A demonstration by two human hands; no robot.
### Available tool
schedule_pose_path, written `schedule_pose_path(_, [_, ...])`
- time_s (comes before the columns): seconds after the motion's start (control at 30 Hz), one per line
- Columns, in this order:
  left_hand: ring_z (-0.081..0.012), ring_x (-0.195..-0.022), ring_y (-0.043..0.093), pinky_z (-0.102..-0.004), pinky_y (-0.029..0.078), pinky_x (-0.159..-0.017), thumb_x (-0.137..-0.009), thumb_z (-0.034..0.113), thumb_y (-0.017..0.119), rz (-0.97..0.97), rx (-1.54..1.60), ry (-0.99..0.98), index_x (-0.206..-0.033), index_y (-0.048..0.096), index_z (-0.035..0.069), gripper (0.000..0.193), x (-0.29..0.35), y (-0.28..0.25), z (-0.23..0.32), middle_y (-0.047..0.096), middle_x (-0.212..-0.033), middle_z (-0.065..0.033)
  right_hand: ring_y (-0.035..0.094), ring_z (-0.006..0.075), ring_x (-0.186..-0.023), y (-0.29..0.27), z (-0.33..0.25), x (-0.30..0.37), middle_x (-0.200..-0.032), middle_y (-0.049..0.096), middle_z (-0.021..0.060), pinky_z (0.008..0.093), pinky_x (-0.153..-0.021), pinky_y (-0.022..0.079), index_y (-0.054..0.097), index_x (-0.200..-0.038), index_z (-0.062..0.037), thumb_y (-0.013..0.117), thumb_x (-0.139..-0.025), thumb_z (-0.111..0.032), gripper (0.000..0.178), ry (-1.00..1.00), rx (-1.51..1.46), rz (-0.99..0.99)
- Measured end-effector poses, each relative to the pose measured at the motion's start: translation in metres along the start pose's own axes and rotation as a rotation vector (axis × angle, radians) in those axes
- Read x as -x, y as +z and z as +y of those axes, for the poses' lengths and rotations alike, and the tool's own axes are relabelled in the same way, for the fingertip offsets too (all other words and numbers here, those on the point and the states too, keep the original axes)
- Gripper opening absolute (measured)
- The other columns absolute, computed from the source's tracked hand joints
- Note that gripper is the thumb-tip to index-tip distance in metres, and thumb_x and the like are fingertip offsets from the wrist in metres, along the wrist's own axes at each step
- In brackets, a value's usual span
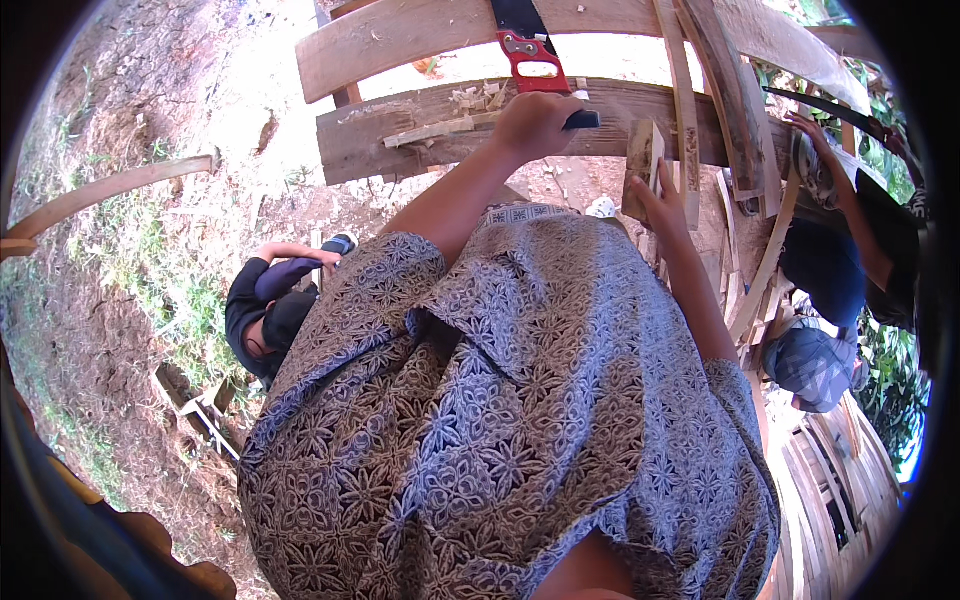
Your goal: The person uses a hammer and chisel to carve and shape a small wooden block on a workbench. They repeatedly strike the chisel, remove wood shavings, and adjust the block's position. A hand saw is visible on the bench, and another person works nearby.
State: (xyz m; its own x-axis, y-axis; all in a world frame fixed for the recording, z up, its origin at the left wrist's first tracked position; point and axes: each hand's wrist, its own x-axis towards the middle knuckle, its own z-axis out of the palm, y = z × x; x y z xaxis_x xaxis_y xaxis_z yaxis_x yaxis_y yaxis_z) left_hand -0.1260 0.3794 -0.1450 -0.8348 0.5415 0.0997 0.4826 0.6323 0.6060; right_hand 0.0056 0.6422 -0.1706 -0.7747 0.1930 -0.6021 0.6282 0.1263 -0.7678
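Note:
My left hand point(538, 126) is closed in a fist above the slatted wooden bench. A dark, blunt end point(582, 120), like a handle, sticks out of its right side; the rest of that thing is hidden. My right hand point(662, 203) grips a short wooden block point(642, 168), which stands tilted at the bench's near edge. Beyond my left fist lies a hand saw point(533, 62) with a red handle and dark blade. Pale wood shavings point(478, 97) and a thin wood strip point(432, 131) rest on the near plank point(350, 143), left of my fist.
Long wooden strips point(722, 95) lie across the bench at right. One person point(272, 318) crouches on the ground at left. On the right, another person's arm point(850, 190) is near a long dark blade point(825, 108), and a cap point(810, 362) shows. A curved wooden piece point(125, 190) extends at far left.

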Motion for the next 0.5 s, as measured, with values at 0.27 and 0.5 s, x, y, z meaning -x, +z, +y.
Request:
schedule_pose_path(0.27, [-0.0327,-0.083,0.074,-0.0453,0.059,-0.074,-0.079,0.024,0.078,0.072,0.106,0.121,-0.102,0.075,0.013,0.025,-0.01,-0.004,0.026,0.075,-0.089,-0.0126,0.064,0.0213,-0.122,-0.031,-0.011,-0.01,-0.148,0.057,0.0216,0.0316,-0.099,0.053,0.026,-0.167,-0.0079,0.08,-0.092,-0.037,0.097,0.083,0.172,-0.05])
schedule_pose_path(0.5, [-0.032,-0.081,0.074,-0.0455,0.058,-0.073,-0.078,0.023,0.077,0.059,0.27,0.154,-0.1,0.073,0.013,0.024,-0.009,0.001,0.04,0.073,-0.084,-0.0104,0.065,0.0225,-0.122,-0.047,-0.026,0.006,-0.146,0.059,0.0225,0.0327,-0.098,0.053,0.026,-0.167,-0.0081,0.082,-0.089,-0.037,0.1,0.11,0.322,-0.044])
